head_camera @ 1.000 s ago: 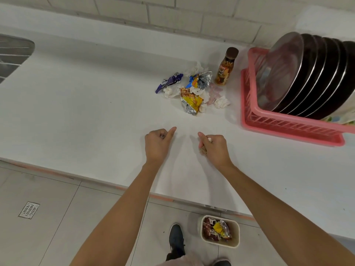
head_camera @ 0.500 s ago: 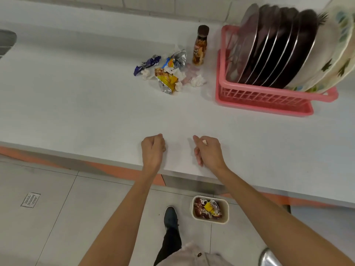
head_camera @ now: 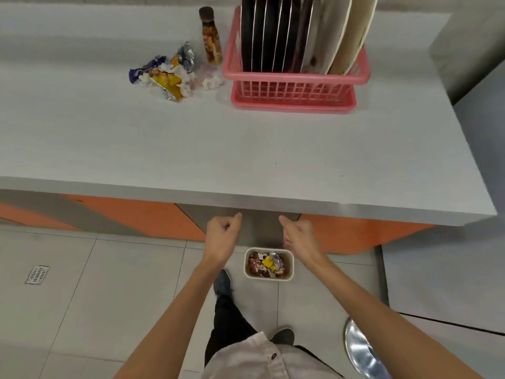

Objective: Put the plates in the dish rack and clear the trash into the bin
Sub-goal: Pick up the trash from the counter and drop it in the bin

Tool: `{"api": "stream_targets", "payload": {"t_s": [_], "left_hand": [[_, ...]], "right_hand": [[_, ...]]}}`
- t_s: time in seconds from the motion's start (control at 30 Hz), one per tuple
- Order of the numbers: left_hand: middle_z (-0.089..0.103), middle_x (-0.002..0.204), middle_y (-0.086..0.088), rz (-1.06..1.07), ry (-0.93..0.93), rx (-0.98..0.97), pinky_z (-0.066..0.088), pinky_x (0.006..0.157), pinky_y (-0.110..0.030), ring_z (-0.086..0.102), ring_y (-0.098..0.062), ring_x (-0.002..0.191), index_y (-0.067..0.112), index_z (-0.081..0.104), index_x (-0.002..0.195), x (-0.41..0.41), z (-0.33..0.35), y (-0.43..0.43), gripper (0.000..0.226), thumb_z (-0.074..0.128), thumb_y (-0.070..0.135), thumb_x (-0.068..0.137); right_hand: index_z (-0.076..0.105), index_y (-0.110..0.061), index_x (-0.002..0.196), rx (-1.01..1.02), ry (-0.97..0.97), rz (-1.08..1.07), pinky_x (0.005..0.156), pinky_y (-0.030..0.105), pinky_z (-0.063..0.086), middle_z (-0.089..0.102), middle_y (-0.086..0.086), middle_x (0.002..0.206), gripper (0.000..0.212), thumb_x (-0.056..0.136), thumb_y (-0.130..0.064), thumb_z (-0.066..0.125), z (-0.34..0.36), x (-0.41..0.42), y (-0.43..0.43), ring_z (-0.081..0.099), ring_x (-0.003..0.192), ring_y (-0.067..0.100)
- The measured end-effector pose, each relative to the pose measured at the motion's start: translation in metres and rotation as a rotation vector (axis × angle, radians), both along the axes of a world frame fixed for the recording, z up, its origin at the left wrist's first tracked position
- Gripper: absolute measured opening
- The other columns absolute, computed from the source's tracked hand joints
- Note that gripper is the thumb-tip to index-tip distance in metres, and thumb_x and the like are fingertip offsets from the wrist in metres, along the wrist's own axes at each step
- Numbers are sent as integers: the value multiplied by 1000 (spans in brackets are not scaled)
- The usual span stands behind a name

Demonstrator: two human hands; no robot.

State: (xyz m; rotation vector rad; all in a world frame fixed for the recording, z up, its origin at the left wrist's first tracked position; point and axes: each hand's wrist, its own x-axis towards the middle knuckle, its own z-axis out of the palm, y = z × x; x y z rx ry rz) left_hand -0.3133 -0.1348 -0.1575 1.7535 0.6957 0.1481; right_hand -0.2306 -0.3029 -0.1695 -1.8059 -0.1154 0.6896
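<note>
Both fists hang below the white counter's (head_camera: 218,149) front edge, over the floor. My left hand (head_camera: 222,236) is curled tight with a dark scrap of trash just showing in it. My right hand (head_camera: 299,236) is curled too, and whatever it holds is hidden. Between and below them stands the small white bin (head_camera: 269,248), holding crumpled wrappers. A pile of wrappers and tissue (head_camera: 169,75) lies on the counter left of the pink dish rack (head_camera: 292,88). Several dark and light plates (head_camera: 269,31) stand upright in the rack.
A brown bottle (head_camera: 211,39) stands between the trash pile and the rack. Orange cabinet fronts run under the counter. A floor drain (head_camera: 37,274) sits at the left, and a shiny metal object (head_camera: 360,351) at the bottom right. My shoe (head_camera: 222,281) is just left of the bin.
Both curled hands have drawn back off the counter and dropped below its edge, to above the bin. The view has tilted down and stepped back.
</note>
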Motion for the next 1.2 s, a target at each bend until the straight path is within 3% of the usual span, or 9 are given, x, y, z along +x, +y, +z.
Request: {"api": "stream_targets", "payload": {"t_s": [0.23,0.43,0.53,0.73,0.83,0.9,1.03,1.1,1.2], "left_hand": [[43,60,-4,-166,112,-8,36,58,-34,38,-15,59,12,42,63,-10,-11,-49,40,51,29,98],[51,76,0,-306,278,-74,42,61,-20,46,-10,69,13,45,86,-8,-47,-57,27,32,25,105],[51,81,-2,-416,306,-6,42,63,-20,47,-10,71,9,44,95,0,-86,-48,22,32,23,106],[53,86,-2,-582,254,180,41,69,-26,49,-9,75,12,47,94,-1,-229,-22,17,39,23,104],[53,90,0,-637,154,276,43,71,-29,51,-13,80,23,46,95,-2,-294,-13,15,36,31,103],[56,94,4,-684,118,323,46,71,-31,54,-13,81,26,48,99,1,-328,-11,15,37,34,101],[66,98,4,-673,243,447,50,66,-35,60,-23,81,38,40,90,-1,-394,-13,10,42,33,98],[66,102,-2,-664,361,432,50,71,-37,61,-29,89,30,48,101,1,-430,-15,6,43,31,100],[64,118,-11,-671,508,336,48,85,-40,58,-35,104,18,49,122,2,-484,-20,27,39,34,103]], "right_hand": [[42,-18,60,-83,-16,94,61,30,32,42,-2,64,33,91,-6,37,-10,-10,-49,39,63,13],[64,-9,96,-307,68,24,70,19,37,55,4,108,23,99,-6,41,-63,-15,-84,50,98,15],[65,-15,97,-393,62,-36,77,20,34,53,9,116,24,95,0,46,-102,-18,-90,49,100,17],[65,-17,97,-407,47,-36,75,29,55,63,0,99,21,87,1,64,-219,-27,-76,60,86,15],[69,-15,91,-424,-3,54,67,10,45,67,-3,91,9,89,-7,66,-281,-32,-68,60,80,10],[71,-14,87,-455,-31,130,70,18,47,71,2,92,7,91,-13,66,-317,-29,-63,64,81,13],[70,-7,95,-581,3,386,80,37,49,67,12,103,17,93,-19,57,-381,-15,-55,63,94,28],[67,-13,85,-591,96,395,77,36,44,61,11,104,18,84,-26,54,-407,-6,-51,57,92,25],[63,-19,71,-597,113,307,74,34,41,56,4,89,14,71,-28,53,-457,5,-53,53,81,21]]}}
